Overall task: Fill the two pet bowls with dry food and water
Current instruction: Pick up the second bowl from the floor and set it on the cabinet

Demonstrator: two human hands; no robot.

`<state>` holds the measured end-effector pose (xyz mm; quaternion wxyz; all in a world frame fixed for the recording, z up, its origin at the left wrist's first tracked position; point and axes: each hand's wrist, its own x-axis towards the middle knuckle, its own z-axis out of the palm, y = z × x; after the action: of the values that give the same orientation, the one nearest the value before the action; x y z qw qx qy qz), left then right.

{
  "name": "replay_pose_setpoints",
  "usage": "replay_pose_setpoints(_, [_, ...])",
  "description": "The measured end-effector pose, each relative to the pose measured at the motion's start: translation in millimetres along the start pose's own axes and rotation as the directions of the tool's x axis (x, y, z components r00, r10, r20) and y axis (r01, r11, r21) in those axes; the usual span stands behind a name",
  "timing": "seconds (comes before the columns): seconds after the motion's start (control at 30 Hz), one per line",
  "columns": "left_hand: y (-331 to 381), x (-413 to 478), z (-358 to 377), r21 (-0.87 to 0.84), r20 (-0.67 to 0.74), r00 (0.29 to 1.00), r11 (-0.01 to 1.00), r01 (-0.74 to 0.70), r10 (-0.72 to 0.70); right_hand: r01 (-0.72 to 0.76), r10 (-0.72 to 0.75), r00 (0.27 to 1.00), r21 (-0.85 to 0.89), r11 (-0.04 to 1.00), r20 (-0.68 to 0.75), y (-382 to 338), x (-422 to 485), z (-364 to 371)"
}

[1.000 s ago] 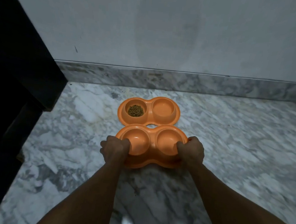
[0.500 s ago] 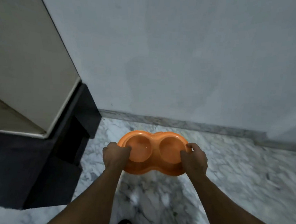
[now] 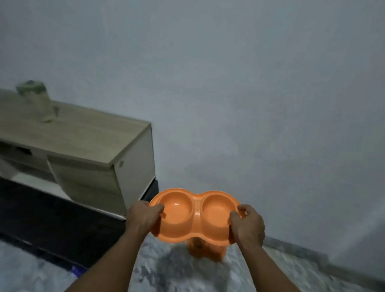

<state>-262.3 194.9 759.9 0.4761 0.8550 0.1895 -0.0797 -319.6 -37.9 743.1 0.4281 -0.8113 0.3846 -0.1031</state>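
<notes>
- The person is holding an orange double pet bowl point(image 3: 195, 216) in the air in the lower centre of the frame, above the marble floor point(image 3: 177, 281) and in front of the pale wall point(image 3: 237, 80).
- The left hand point(image 3: 143, 217) is gripping the left end of the bowl. Its fingers are curling over the rim, and its thumb is not showing.
- The right hand point(image 3: 247, 227) is gripping the right end in the same way, with the thumb lying on top of the rim and the fingers going under the edge.
- The bowl is looking like one piece of moulded plastic, so it is probably light and stiff, and its glossy surface may be a little slippery.
- Holding it at the two ends is a good choice, I think, because this is keeping it level. That will matter more when water is inside.
- The left well point(image 3: 175, 213) and the right well point(image 3: 216, 213) are both showing only bare orange plastic, with no food and no water.
- A second orange feeder point(image 3: 202, 251) is standing on the floor just below the held bowl. It is mostly hidden, and I cannot tell what is in it.
- On the left of the frame, a blurred greenish container point(image 3: 34, 98) is standing on a wooden cabinet point(image 3: 73, 137). Its contents are not readable.
</notes>
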Motion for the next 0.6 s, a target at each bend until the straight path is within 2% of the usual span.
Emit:
replay_pose_setpoints(0.27, [-26, -91, -96, -0.023, -0.140, 0.990, 1.000, -0.006, 0.003, 0.133, -0.135, 0.988, 0.027, 0.991, 0.079, -35, -91, -31])
replay_pose_setpoints(0.5, [-59, -110, -201, -0.045, -0.253, 0.967, 0.999, -0.007, -0.005, 0.277, -0.286, 0.939, 0.071, 0.958, 0.192, -93, -169, 4])
replay_pose_setpoints(0.6, [-84, -107, -251, -0.094, -0.305, 0.951, 0.995, 0.012, -0.040, 0.332, -0.340, 0.908, 0.076, 0.940, 0.244, -123, -203, 40])
